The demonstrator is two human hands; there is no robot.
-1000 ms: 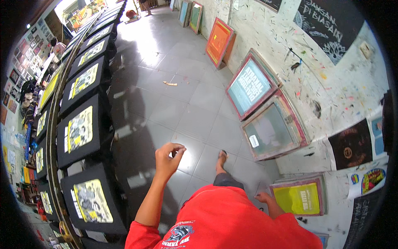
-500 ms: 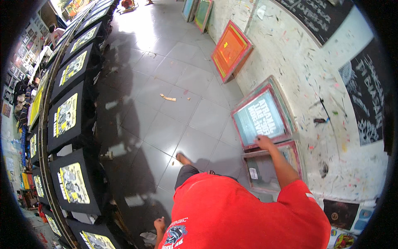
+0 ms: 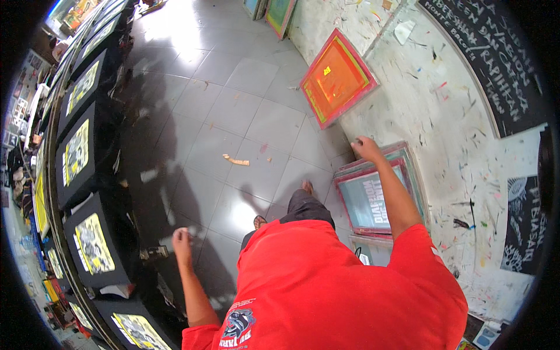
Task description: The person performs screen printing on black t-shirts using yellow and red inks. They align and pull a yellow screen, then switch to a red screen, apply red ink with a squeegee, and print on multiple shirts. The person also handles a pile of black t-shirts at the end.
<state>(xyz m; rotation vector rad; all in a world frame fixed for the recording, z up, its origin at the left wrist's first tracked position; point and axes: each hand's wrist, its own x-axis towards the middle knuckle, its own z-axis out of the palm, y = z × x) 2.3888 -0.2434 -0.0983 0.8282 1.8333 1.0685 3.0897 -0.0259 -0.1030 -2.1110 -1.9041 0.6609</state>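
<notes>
My right hand (image 3: 366, 149) hangs in the air just beyond the far edge of a stack of silkscreen frames leaning on the wall. Its fingers are curled, with nothing seen in them. The front screen (image 3: 363, 201) has a reddish frame and pale blue mesh with white lettering; my right forearm covers part of it. Over the floor on the left, my left hand (image 3: 182, 240) is loosely closed with nothing visible in it. Nearest to it is the long row of black T-shirts (image 3: 93, 242) on boards, printed in yellow, white and grey.
Farther along the wall leans an orange screen (image 3: 335, 79) with a red frame, then a green screen (image 3: 278, 17). A curved tan scrap (image 3: 235, 160) lies on the grey tiled floor (image 3: 233, 125). Black lettered boards (image 3: 490, 58) hang on the paint-marked wall. At far left, a person is partly visible.
I have stepped forward along the aisle. My right hand has left the lower edge of the pale blue screen and moved past its far edge. My left arm has swung forward.
</notes>
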